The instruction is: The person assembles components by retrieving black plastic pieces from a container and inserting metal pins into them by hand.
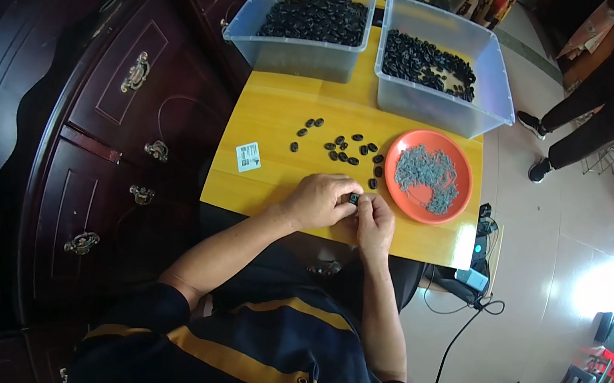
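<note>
My left hand [318,200] and my right hand [376,218] meet near the front edge of a yellow table [279,118]. Together they pinch one small black oval part [354,198] between their fingertips. Several more loose black parts [342,149] lie scattered on the table just beyond my hands. To the right of them stands an orange plate [404,201] holding a heap of small grey pieces [427,175].
Two clear plastic bins, the left bin [298,52] and the right bin [435,103], sit at the table's far side filled with black parts. A white label [249,156] lies on the table. A dark wooden cabinet [116,119] stands left. Another person's legs [577,131] are at upper right.
</note>
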Demonstrator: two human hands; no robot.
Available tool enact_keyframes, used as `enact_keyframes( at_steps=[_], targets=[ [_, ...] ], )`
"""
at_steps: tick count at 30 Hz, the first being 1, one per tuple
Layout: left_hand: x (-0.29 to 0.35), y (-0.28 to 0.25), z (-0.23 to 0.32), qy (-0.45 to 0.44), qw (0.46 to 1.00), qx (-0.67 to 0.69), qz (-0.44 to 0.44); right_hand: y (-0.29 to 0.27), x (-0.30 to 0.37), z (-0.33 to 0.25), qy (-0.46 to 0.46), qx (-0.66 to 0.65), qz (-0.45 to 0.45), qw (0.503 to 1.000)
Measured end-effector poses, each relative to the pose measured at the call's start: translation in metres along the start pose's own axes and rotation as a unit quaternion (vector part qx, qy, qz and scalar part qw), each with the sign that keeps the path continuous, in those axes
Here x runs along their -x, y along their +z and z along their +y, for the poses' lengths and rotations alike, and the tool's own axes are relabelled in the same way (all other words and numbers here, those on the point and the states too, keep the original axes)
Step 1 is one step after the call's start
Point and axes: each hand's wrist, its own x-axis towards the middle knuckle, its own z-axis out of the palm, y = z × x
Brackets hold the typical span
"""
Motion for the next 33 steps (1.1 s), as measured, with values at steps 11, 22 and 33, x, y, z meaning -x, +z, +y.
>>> enact_keyframes(
  at_steps=[11, 22, 33],
  targets=[
    [-0.073, -0.094, -0.048, -0.101, 0.992, -0.016, -0.080, 0.002, 0.011, -0.001, -0.034, 0.030, -0.031, 0.998],
    [-0.076, -0.071, -0.066, -0.060, 0.997, -0.030, -0.027, 0.004, 0.007, -0.001, -0.057, 0.063, -0.030, 0.996],
    [-0.077, -0.029, -0.077, -0.037, 0.974, -0.204, -0.088, 0.006, 0.009, 0.001, -0.066, 0.029, -0.008, 0.997]
  ],
)
